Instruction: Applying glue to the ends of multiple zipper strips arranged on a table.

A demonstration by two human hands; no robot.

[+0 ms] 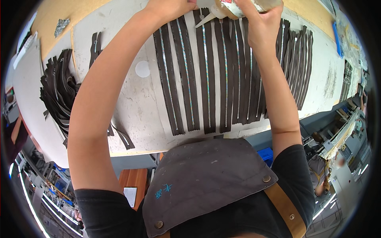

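My right hand grips a squeeze bottle, whose top is cut off by the picture's edge. Its tapered nozzle points down and left, over the upper end of a dark zipper with shiny metal teeth. My left hand is at the top ends of the zippers, partly out of the picture; whether its fingers hold anything is hidden. Left of that zipper lie two more, an outer zipper and an inner zipper, with glossy streaks along their tape edges. Further zippers lie side by side to the right.
A heap of dark zippers lies left on the pale worktable. A loose zipper end is near the front edge. A white disc lies mid-table. Another person is behind at right. A wooden stool stands below.
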